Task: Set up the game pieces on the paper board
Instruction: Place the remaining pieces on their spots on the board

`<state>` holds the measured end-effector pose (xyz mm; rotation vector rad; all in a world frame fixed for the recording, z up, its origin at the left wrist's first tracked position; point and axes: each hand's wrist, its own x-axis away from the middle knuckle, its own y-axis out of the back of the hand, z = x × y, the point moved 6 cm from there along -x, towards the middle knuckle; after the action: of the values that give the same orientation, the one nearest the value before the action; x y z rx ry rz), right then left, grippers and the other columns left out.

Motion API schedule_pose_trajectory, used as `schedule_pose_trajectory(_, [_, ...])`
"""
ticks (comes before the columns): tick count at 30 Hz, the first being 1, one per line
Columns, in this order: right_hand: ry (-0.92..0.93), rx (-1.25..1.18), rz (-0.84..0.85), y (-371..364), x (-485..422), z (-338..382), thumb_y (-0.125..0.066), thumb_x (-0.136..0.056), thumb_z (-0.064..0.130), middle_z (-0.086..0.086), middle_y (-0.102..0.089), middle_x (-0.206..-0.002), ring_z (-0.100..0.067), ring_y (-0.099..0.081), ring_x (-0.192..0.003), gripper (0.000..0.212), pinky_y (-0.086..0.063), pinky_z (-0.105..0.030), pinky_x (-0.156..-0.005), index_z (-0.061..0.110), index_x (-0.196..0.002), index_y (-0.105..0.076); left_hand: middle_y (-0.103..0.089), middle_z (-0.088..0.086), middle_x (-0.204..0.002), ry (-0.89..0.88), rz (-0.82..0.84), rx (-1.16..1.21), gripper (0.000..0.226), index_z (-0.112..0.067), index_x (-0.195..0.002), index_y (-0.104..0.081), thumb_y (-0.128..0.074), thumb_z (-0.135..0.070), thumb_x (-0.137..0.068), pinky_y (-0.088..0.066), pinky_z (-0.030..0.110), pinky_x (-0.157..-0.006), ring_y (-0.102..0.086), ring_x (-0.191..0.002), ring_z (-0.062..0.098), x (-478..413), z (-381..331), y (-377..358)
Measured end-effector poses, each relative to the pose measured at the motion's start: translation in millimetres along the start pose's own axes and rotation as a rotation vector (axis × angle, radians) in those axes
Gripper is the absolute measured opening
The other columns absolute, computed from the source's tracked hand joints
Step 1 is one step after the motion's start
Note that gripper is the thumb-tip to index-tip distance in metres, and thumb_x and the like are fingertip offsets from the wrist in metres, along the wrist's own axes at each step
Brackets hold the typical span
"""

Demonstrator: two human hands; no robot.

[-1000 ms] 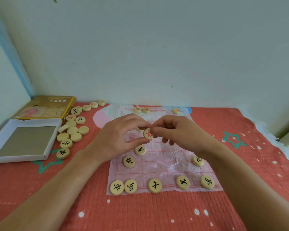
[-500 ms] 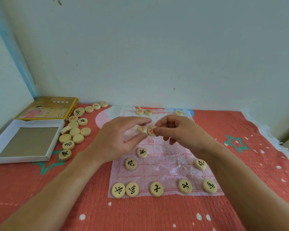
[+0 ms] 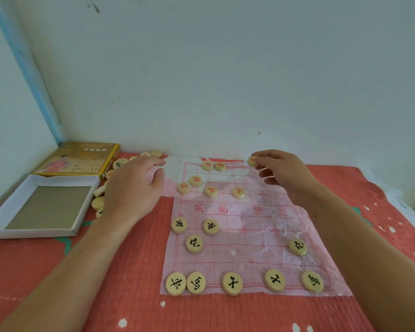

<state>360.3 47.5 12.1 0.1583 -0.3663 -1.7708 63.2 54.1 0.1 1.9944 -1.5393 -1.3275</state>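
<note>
Pale wall (image 3: pixel 225 80), corner at left, closes the far side. Red quilted cloth (image 3: pixel 130 295) with teal stars carries everything. Paper board (image 3: pixel 261 224), long axis running away from the person: black-marked pieces (image 3: pixel 232 283) on the near rows, red ones (image 3: pixel 210 191) on the far rows. Open white box tray (image 3: pixel 46 207) and yellow lid (image 3: pixel 77 159), left. Left hand (image 3: pixel 134 188), fingers loosely curled, nothing seen in it, over the loose pieces (image 3: pixel 98 202). Right hand (image 3: pixel 283 173), the nearer to the far right corner, pinches a red-marked piece (image 3: pixel 252 161) over the board's far edge; vacant far-row points appear to lie just below it.
</note>
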Motion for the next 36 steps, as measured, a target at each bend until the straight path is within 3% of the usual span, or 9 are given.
schedule_pose_trajectory(6, [-0.027, -0.053, -0.006, 1, -19, -5, -0.071, -0.085, 0.016, -0.005, -0.068, -0.088, -0.014, -0.060, -0.074, 0.015, -0.050, -0.020, -0.061, 0.012, -0.099, -0.072, -0.066, -0.008, -0.118, 0.047, 0.035, -0.054, 0.024, -0.026, -0.110, -0.068, -0.056, -0.026, -0.089, -0.043, 0.035, -0.090, -0.059, -0.110, 0.018, -2, 6, -2])
schedule_pose_trajectory(11, [0.017, 0.188, -0.053, 1, -38, 1, -0.073, -0.084, 0.023, 0.000, -0.071, -0.090, -0.011, -0.058, -0.066, 0.016, -0.043, -0.018, -0.057, 0.018, -0.099, -0.070, -0.066, -0.009, -0.116, 0.024, 0.049, -0.055, 0.023, -0.024, -0.109, -0.069, -0.056, -0.024, -0.090, -0.042, 0.034, -0.092, -0.058, -0.111, 0.016, 0, 4, -4])
schedule_pose_trajectory(18, [0.070, 0.461, -0.014, -6, -57, 7, -0.076, -0.081, 0.032, 0.003, -0.073, -0.083, -0.014, -0.058, -0.060, 0.019, -0.044, -0.023, -0.057, 0.019, -0.091, -0.068, -0.066, -0.007, -0.117, 0.036, 0.060, -0.068, 0.023, -0.023, -0.109, -0.069, -0.057, -0.024, -0.089, -0.041, 0.034, -0.094, -0.058, -0.112, 0.016, -2, 6, -4])
schedule_pose_trajectory(22, [0.070, 0.459, 0.012, -9, -61, 3, -0.076, -0.081, 0.032, 0.001, -0.073, -0.086, -0.016, -0.057, -0.064, 0.019, -0.052, -0.032, -0.072, 0.020, -0.091, -0.066, -0.066, -0.007, -0.117, 0.038, 0.057, -0.071, 0.023, -0.023, -0.108, -0.069, -0.057, -0.024, -0.089, -0.041, 0.034, -0.095, -0.058, -0.112, 0.016, -2, 6, -4])
schedule_pose_trajectory(28, [0.083, 0.440, 0.028, -10, -61, 0, -0.077, -0.081, 0.033, -0.001, -0.072, -0.087, -0.017, -0.062, -0.070, 0.024, -0.054, -0.036, -0.078, 0.018, -0.094, -0.064, -0.067, -0.006, -0.116, 0.033, 0.060, -0.071, 0.022, -0.023, -0.107, -0.070, -0.057, -0.023, -0.089, -0.041, 0.033, -0.095, -0.058, -0.111, 0.015, -1, 5, -4])
schedule_pose_trajectory(33, [0.101, 0.455, 0.013, -9, -62, 4, -0.078, -0.079, 0.033, 0.000, -0.071, -0.088, -0.017, -0.059, -0.066, 0.021, -0.053, -0.034, -0.074, 0.019, -0.089, -0.064, -0.066, -0.007, -0.117, 0.034, 0.060, -0.073, 0.022, -0.023, -0.108, -0.070, -0.057, -0.024, -0.090, -0.040, 0.033, -0.095, -0.058, -0.112, 0.015, -1, 4, -4])
schedule_pose_trajectory(36, [0.107, 0.450, 0.003, -8, -64, 5, -0.078, -0.079, 0.026, 0.001, -0.070, -0.084, -0.017, -0.058, -0.068, 0.018, -0.049, -0.025, -0.064, 0.015, -0.087, -0.067, -0.066, -0.007, -0.118, 0.038, 0.060, -0.071, 0.022, -0.023, -0.108, -0.070, -0.057, -0.024, -0.090, -0.040, 0.033, -0.094, -0.057, -0.112, 0.015, -1, 4, -4])
